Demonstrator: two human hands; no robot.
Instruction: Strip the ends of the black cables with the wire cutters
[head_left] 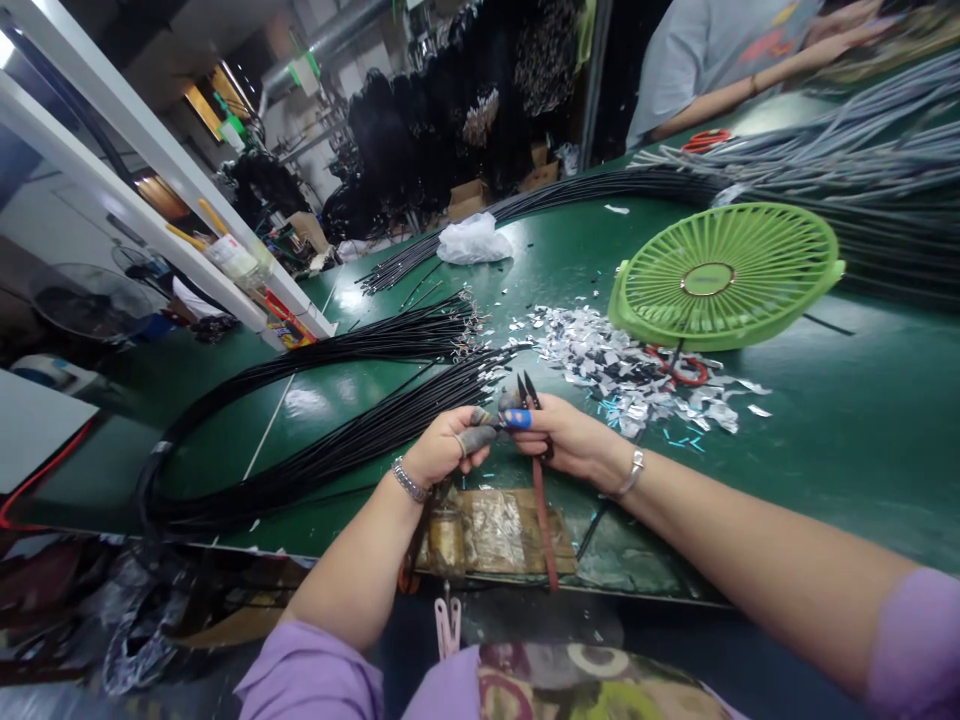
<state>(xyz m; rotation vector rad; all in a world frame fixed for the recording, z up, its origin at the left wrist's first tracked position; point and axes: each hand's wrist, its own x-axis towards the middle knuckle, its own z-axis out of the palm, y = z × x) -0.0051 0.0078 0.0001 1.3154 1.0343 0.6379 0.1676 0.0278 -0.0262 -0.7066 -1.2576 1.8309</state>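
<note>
My left hand [459, 437], with grey covers on its fingertips, is closed in a pinch in front of me. Its fingertips meet those of my right hand, and what lies between them is too small and hidden to make out. My right hand [559, 435] wears a blue wrap on one finger and is closed around a pair of snips [529, 392], whose dark blades point up and away. A reddish-brown strap [545, 525] hangs below that hand. Just beyond my hands lies a bundle of black cables [405, 412], its stripped ends towards the scrap.
Silvery foil scraps [600, 360] and blue bits are heaped beyond my right hand, beside a green fan [727, 275]. Another cable bundle [360, 340] curves at left. A plastic bag [474, 240] lies farther back. A co-worker [720, 70] sits across the green table [840, 430].
</note>
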